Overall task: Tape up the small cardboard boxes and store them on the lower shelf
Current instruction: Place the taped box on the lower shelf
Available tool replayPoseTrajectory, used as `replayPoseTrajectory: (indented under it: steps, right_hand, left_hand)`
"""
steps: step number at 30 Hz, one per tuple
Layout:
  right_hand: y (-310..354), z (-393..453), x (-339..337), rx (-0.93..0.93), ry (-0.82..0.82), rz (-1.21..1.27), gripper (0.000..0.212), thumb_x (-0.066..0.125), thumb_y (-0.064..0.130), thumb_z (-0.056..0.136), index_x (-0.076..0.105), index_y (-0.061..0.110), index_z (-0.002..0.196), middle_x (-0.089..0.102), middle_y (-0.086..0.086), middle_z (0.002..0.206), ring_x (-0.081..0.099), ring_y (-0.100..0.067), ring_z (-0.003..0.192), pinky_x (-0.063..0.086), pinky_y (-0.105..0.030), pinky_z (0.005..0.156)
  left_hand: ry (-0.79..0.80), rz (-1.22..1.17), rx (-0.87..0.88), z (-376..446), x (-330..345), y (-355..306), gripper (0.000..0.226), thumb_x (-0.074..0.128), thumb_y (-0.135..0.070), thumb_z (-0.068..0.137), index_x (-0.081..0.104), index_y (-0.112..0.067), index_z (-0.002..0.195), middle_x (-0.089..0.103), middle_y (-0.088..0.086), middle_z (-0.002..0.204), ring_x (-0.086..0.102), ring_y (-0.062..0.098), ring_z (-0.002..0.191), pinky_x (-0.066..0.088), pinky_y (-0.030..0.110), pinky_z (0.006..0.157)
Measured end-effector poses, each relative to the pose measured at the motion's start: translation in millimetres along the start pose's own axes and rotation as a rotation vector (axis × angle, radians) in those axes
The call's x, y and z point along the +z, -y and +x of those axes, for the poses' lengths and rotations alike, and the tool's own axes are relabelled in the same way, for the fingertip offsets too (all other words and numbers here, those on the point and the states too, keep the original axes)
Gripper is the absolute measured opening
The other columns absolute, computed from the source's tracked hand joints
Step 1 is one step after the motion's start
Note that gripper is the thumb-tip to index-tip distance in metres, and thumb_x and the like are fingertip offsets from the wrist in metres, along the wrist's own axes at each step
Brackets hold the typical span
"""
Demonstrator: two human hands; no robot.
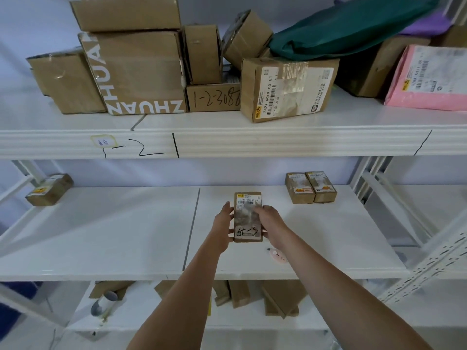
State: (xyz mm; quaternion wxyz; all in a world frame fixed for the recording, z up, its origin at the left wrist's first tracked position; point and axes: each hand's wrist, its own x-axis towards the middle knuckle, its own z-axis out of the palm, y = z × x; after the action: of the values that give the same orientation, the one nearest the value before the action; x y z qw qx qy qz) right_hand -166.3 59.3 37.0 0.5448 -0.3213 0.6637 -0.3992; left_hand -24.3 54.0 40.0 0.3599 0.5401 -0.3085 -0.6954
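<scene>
At the centre of the frame both hands grasp a small cardboard box above the white middle shelf: the left hand grips its left edge, the right hand lies curled over its labelled top and right side. Two more small boxes stand touching at the shelf's right rear, another box at far left. A pink cutter lies just below the right hand.

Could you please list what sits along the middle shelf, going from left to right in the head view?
Lone small box → left hand → held box → right hand → pink cutter → pair of small boxes.
</scene>
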Motion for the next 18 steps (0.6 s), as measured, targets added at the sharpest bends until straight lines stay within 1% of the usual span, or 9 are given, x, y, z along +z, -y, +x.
replayPoseTrajectory:
  steps: [1, 3, 5, 6, 8, 12, 14, 16, 18]
  right_hand:
    - [0.7, -0.7, -1.6, 0.007, 0.021, -0.014, 0.052, 0.064, 0.047, 0.092, 0.057, 0.012, 0.131, 0.071, -0.007, 0.116, 0.07, -0.028, 0.104, 0.056, -0.043, 0.09]
    - [2.5, -2.2, -7.2, 0.049, 0.066, -0.017, 0.048, 0.054, 0.051, 0.099, 0.062, 0.016, 0.13, 0.069, -0.01, 0.121, 0.064, -0.032, 0.115, 0.049, -0.051, 0.104]
    - [6.0, -5.3, -12.9, 0.086, 0.126, -0.001, 0.048, 0.048, 0.055, 0.101, 0.063, 0.019, 0.128, 0.065, -0.012, 0.129, 0.06, -0.036, 0.122, 0.043, -0.055, 0.11]
    - [8.1, -7.7, -15.0, 0.093, 0.156, 0.007, 0.046, 0.046, 0.055, 0.102, 0.064, 0.02, 0.125, 0.064, -0.013, 0.13, 0.06, -0.037, 0.121, 0.044, -0.055, 0.11]
    - [13.8, -12.8, -15.7, 0.098, 0.196, 0.026, 0.043, 0.045, 0.054, 0.103, 0.065, 0.02, 0.12, 0.066, -0.015, 0.127, 0.064, -0.037, 0.114, 0.049, -0.055, 0.105]
    - [21.3, -22.1, -8.6, 0.091, 0.234, 0.01, 0.045, 0.045, 0.053, 0.103, 0.066, 0.018, 0.121, 0.068, -0.017, 0.121, 0.066, -0.037, 0.11, 0.052, -0.053, 0.1]
    - [23.5, -26.3, -1.8, 0.091, 0.255, -0.01, 0.044, 0.045, 0.053, 0.103, 0.067, 0.018, 0.117, 0.07, -0.017, 0.117, 0.067, -0.037, 0.107, 0.054, -0.052, 0.097]
    - [23.8, -29.4, 7.7, 0.082, 0.274, -0.037, 0.041, 0.046, 0.051, 0.104, 0.067, 0.018, 0.113, 0.071, -0.017, 0.113, 0.069, -0.037, 0.104, 0.056, -0.05, 0.094]
    - [22.0, -31.3, 21.9, 0.066, 0.294, -0.06, 0.039, 0.047, 0.049, 0.104, 0.067, 0.017, 0.114, 0.072, -0.015, 0.11, 0.069, -0.036, 0.102, 0.056, -0.05, 0.094]
  left_hand:
    - [0.018, -0.007, -0.023, -1.9, -2.9, -1.4, 0.048, 0.037, -0.056, 0.104, 0.055, -0.02, 0.129, 0.06, 0.001, 0.119, 0.06, 0.034, 0.109, 0.048, 0.052, 0.101]
    - [0.043, 0.025, -0.061, -4.8, -11.3, -5.6, 0.059, 0.034, -0.061, 0.103, 0.051, -0.016, 0.136, 0.055, 0.008, 0.13, 0.055, 0.044, 0.122, 0.045, 0.06, 0.104]
    - [0.052, 0.057, -0.078, -6.7, -19.4, -9.9, 0.066, 0.033, -0.063, 0.102, 0.049, -0.012, 0.14, 0.053, 0.013, 0.138, 0.053, 0.05, 0.125, 0.044, 0.063, 0.103]
    - [0.048, 0.056, -0.081, -8.0, -23.5, -10.9, 0.067, 0.034, -0.063, 0.102, 0.049, -0.011, 0.142, 0.053, 0.014, 0.14, 0.053, 0.051, 0.124, 0.045, 0.064, 0.102]
    - [0.045, 0.051, -0.076, -10.9, -29.8, -11.4, 0.068, 0.036, -0.064, 0.101, 0.05, -0.011, 0.142, 0.054, 0.014, 0.141, 0.056, 0.051, 0.121, 0.046, 0.064, 0.101]
    - [0.004, 0.054, -0.056, -19.6, -36.0, -11.0, 0.063, 0.036, -0.064, 0.101, 0.053, -0.013, 0.135, 0.056, 0.013, 0.139, 0.058, 0.049, 0.117, 0.049, 0.063, 0.098]
    - [-0.045, 0.057, -0.052, -26.7, -39.0, -12.3, 0.062, 0.035, -0.063, 0.102, 0.053, -0.014, 0.136, 0.056, 0.013, 0.138, 0.058, 0.047, 0.118, 0.049, 0.062, 0.098]
    - [-0.085, 0.051, -0.042, -34.8, -44.1, -12.6, 0.061, 0.035, -0.061, 0.103, 0.053, -0.015, 0.137, 0.057, 0.012, 0.136, 0.057, 0.046, 0.12, 0.049, 0.06, 0.1]
    - [-0.108, 0.043, -0.024, -43.5, -50.7, -11.4, 0.055, 0.035, -0.06, 0.103, 0.056, -0.018, 0.131, 0.06, 0.008, 0.13, 0.058, 0.042, 0.119, 0.049, 0.056, 0.1]
